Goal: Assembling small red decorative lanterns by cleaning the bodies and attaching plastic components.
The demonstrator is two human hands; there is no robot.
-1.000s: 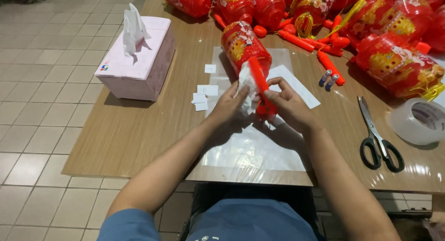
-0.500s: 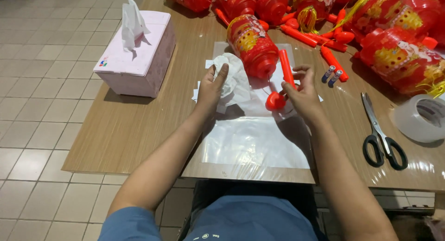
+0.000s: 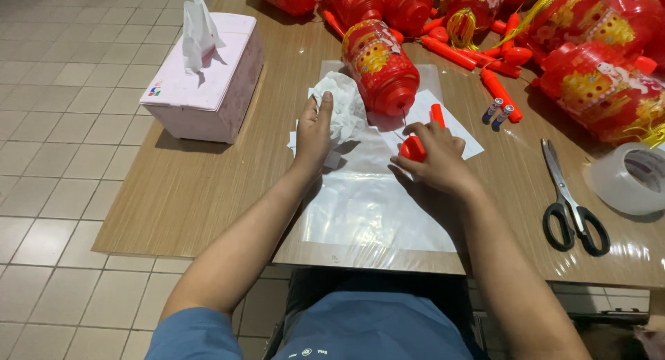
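Currently: R hand [image 3: 435, 159] grips red handle [image 3: 420, 142]; L hand [image 3: 315, 133] flat on tissue [image 3: 344, 105].

Detail: R hand closed around the handle's bulb end; handle's long axis runs up and away from the person toward the lantern [image 3: 379, 67], far tip just short of the lantern's lower rim. Thin wire shows btwn lantern base and R fingers; attachment cannot be told. Lantern lies on its side, axis approx. in line w/ handle, just beyond both hands; R hand nearer its base. L hand open, fingers extended, palm pressing crumpled tissue, touching lantern's left side or just beside it. Plastic sheet [image 3: 374, 214] under both hands offers open room toward the table edge [image 3: 208, 252]. Obstructions: tissue box [image 3: 208, 90] left; batteries [image 3: 499, 112], scissors [image 3: 568, 200], tape roll [image 3: 634, 180] right.
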